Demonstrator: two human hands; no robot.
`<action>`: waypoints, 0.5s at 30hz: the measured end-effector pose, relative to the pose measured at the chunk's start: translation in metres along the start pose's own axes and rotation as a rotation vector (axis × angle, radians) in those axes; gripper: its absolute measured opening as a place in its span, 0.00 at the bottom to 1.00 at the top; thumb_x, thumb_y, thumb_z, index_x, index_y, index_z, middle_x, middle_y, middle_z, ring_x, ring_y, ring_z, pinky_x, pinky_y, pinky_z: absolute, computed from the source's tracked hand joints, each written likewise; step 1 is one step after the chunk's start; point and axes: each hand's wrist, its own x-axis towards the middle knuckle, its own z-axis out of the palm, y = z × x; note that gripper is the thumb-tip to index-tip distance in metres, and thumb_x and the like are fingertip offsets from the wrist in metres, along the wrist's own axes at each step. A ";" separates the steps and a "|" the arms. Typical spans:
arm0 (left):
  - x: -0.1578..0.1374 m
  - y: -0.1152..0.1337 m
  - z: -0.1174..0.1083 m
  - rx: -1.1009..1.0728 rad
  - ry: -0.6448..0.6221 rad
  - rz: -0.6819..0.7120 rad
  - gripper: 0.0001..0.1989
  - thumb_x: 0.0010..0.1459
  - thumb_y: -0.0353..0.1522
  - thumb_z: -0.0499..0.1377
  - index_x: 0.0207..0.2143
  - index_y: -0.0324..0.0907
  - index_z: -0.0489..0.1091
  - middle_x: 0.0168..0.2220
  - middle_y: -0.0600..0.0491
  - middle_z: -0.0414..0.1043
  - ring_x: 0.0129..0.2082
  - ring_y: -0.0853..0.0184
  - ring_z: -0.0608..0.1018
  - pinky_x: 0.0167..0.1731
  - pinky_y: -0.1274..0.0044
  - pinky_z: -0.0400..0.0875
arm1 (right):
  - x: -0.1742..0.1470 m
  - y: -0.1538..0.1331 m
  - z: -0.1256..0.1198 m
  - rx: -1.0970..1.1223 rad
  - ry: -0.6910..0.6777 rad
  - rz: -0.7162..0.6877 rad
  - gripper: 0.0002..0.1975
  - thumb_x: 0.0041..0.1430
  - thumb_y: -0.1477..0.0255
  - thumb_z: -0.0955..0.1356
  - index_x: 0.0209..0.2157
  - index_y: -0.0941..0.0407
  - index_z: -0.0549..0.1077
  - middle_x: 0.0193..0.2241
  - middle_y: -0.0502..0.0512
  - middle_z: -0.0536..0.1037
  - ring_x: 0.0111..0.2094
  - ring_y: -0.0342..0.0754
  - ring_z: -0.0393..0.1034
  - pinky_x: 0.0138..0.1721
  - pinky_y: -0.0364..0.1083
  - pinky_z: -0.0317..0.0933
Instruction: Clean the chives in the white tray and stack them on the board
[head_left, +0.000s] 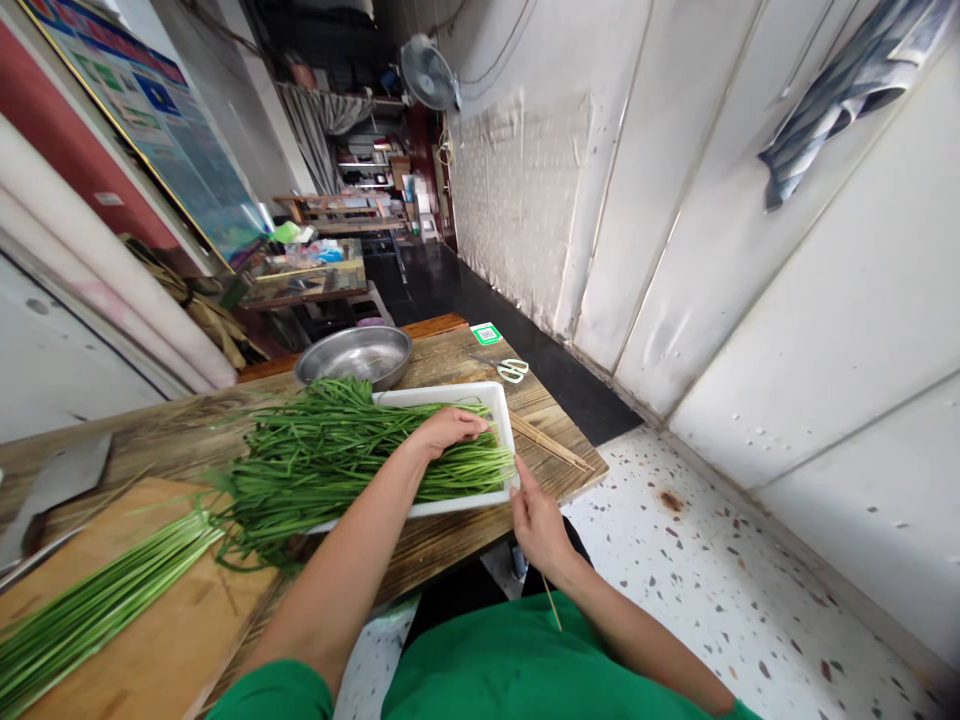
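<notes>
Long garlic chives (pixel 337 450) fill a white plastic tray (pixel 504 405) on the wooden table, their leafy ends spilling over its left side. My left hand (pixel 450 428) reaches over the pale stem ends at the tray's right, its fingers pinched on chive stems. Beside the tray's right corner, my right hand (pixel 537 520) is closed around a thin bamboo skewer (pixel 553 605), which pokes out below the hand. More bamboo skewers (pixel 551 442) lie just right of the tray.
A metal bowl (pixel 356 355) stands behind the tray; scissors (pixel 513 370) and a green code card (pixel 486 334) lie at the far right. On the left are a cutting board (pixel 187 620) with more chives (pixel 112 610) and a cleaver (pixel 64 480). A white wall (pixel 750 250) runs along the right.
</notes>
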 end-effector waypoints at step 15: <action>-0.003 0.004 -0.002 0.074 -0.053 0.025 0.12 0.40 0.37 0.60 0.20 0.35 0.72 0.16 0.54 0.65 0.19 0.73 0.63 0.23 0.80 0.55 | -0.003 0.000 0.002 0.084 0.029 -0.009 0.24 0.59 0.72 0.55 0.58 0.61 0.53 0.32 0.58 0.76 0.31 0.49 0.71 0.36 0.45 0.63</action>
